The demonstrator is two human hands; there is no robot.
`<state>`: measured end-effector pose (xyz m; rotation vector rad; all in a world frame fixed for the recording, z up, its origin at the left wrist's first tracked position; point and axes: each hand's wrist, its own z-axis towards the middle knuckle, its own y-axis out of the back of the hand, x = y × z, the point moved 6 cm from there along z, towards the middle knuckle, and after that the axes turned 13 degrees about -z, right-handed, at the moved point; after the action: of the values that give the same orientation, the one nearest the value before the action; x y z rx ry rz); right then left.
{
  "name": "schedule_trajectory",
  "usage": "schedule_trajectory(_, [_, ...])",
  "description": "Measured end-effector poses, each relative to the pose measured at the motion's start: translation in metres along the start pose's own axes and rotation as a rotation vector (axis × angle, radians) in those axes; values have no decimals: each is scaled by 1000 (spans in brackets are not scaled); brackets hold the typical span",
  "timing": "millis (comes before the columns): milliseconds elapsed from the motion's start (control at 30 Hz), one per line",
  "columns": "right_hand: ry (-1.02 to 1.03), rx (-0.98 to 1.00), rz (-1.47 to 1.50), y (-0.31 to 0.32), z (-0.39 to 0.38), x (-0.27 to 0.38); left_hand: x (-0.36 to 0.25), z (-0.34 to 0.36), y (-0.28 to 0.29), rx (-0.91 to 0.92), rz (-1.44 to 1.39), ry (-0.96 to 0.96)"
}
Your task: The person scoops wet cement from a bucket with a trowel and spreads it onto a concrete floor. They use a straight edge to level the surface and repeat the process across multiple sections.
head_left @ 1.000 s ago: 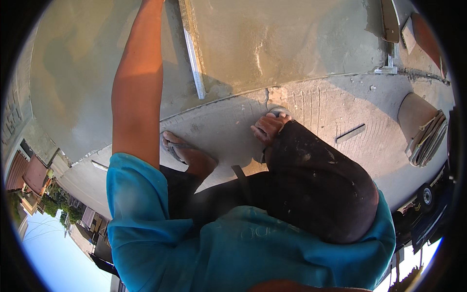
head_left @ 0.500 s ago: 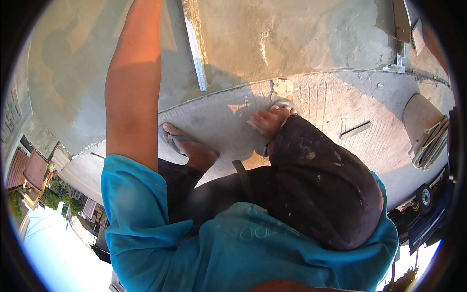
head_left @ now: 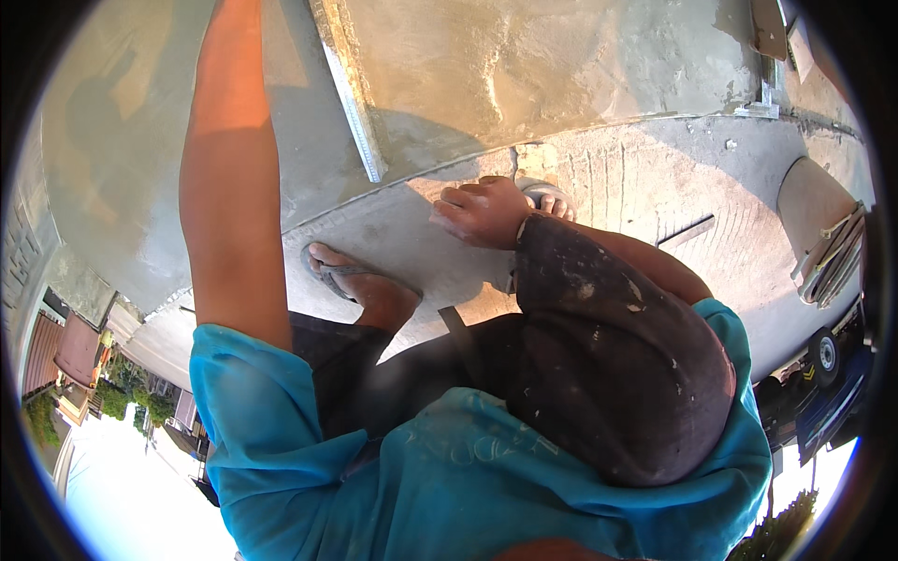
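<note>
Our right hand [head_left: 482, 210] rests knuckles-up on the concrete ledge [head_left: 608, 187], fingers loosely curled and holding nothing, just beside the toes of our right foot in a flip-flop [head_left: 550, 198]. We cannot see our left hand: the left arm [head_left: 229, 178] stretches up along the freshly plastered wall [head_left: 524, 65] and leaves the picture at the top edge, so whether it is open or closed we cannot tell. A long metal straightedge [head_left: 354, 98] leans against the wall between our left arm and right hand, its lower end touching the line where wall meets ledge. Our left foot [head_left: 360, 280] stands in a sandal on the ledge, and our dusty dark trouser knee [head_left: 617, 355] is bent below the right hand. A short flat strip [head_left: 686, 231] lies on the ledge to the right.
</note>
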<state>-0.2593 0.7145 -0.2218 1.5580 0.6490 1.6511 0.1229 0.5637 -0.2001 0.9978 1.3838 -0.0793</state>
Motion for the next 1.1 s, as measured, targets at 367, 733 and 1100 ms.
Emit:
schedule_trajectory(367, [1,136,71,-10,-3,1,1,-10,-1,74,-141,30])
schedule_trajectory(733, [-66,134,23,-11,10,-3,-4,-16,17,-47,354,-306])
schedule_trajectory(1100, [-106,118,-51,-10,9,2,1,-31,9,-129,375,-207])
